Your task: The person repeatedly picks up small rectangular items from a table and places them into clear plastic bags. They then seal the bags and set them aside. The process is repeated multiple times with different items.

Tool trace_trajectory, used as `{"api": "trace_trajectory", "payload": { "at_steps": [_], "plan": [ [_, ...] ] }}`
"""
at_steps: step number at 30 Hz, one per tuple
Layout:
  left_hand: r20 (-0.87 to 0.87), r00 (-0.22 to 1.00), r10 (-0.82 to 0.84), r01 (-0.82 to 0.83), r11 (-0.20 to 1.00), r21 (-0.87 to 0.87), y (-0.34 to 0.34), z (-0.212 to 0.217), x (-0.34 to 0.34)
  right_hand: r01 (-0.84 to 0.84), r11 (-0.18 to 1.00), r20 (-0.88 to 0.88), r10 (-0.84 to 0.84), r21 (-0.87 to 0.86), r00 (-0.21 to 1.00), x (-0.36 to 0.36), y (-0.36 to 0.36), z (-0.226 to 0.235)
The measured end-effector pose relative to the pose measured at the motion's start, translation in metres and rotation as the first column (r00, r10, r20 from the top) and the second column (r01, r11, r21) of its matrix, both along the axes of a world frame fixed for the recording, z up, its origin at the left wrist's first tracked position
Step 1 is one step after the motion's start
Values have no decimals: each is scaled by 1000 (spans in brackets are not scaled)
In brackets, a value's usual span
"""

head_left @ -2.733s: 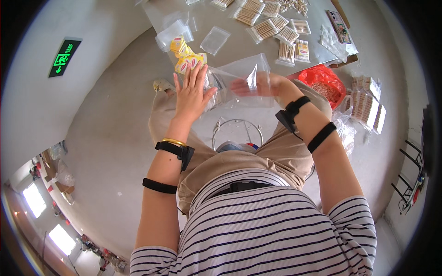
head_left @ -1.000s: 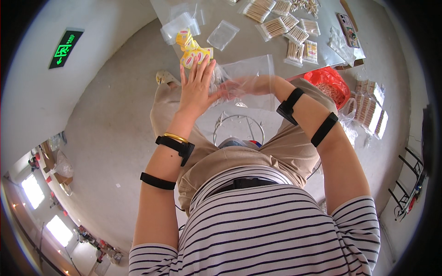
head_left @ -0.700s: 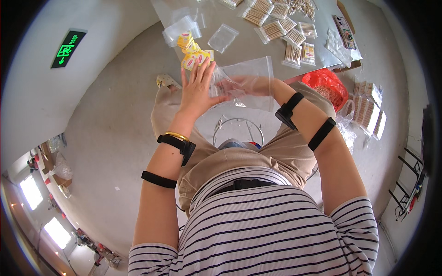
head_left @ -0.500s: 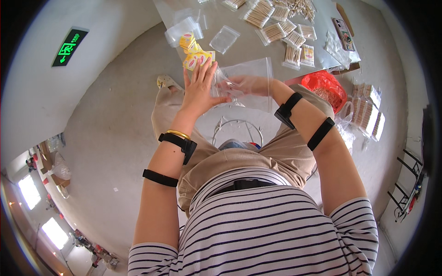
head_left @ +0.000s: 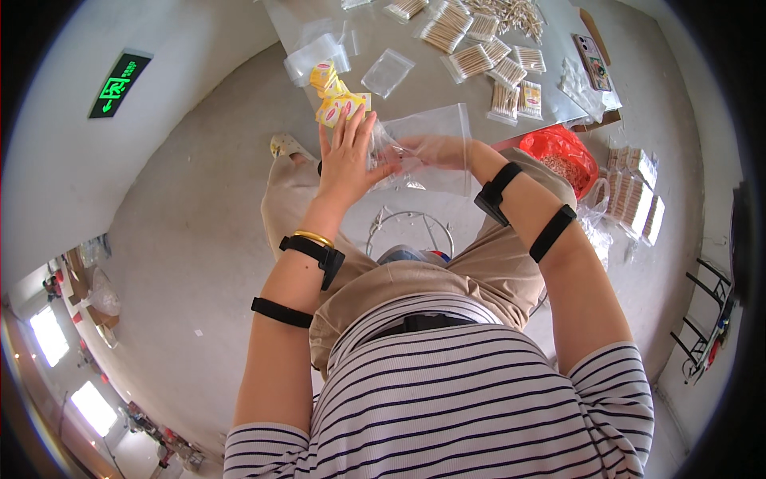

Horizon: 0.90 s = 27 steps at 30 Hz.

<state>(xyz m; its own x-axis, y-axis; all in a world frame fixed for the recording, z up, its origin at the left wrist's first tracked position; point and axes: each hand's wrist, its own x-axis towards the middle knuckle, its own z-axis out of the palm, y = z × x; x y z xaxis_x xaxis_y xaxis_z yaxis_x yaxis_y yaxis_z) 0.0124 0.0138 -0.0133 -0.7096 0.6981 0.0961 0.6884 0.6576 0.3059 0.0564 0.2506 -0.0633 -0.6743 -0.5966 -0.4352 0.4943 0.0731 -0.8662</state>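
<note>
My left hand [head_left: 349, 156] reaches to the table's near left edge, its fingers stretched out over a small pile of yellow printed cards [head_left: 345, 105]. Its thumb points across toward my right hand. A clear plastic bag [head_left: 443, 128] is spread in the air over my right hand [head_left: 427, 150], which shows through the film. The fingers of that hand are bent at the crumpled left part of the bag, partly blurred by the plastic. Whether anything else is inside the bag, I cannot make out.
Flat clear bags [head_left: 388, 73] lie on the grey table [head_left: 383, 32]. Packs of cotton swabs [head_left: 471, 61], loose swabs [head_left: 511, 16] and a phone [head_left: 592, 62] are farther right. A red bag [head_left: 558, 152] and stacked swab packs [head_left: 634, 191] stand beside my right knee.
My left thumb has come slightly nearer to the fingers of my right hand. The bag and both arms stay almost where they were; the whole view has shifted a little.
</note>
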Motion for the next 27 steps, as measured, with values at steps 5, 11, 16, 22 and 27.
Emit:
{"api": "trace_trajectory", "payload": {
  "at_steps": [5,11,16,22,27],
  "plan": [
    [18,1000,7,-7,1000,21,1,2,2,29,999,71,-26,-40,997,1,5,-5],
    [35,999,3,-4,1000,27,-1,0,0,46,997,141,-37,-63,989,-5,-3,13],
    [32,999,12,-13,999,35,0,-2,1,64,991,113,-51,-115,992,0,-10,18],
    [34,999,-1,0,1000,25,0,0,1,90,989,114,-77,-119,990,5,-12,15],
    [19,1000,-3,3,1000,6,-2,-2,-1,105,992,90,-98,-74,991,7,-12,31]
  ]
}}
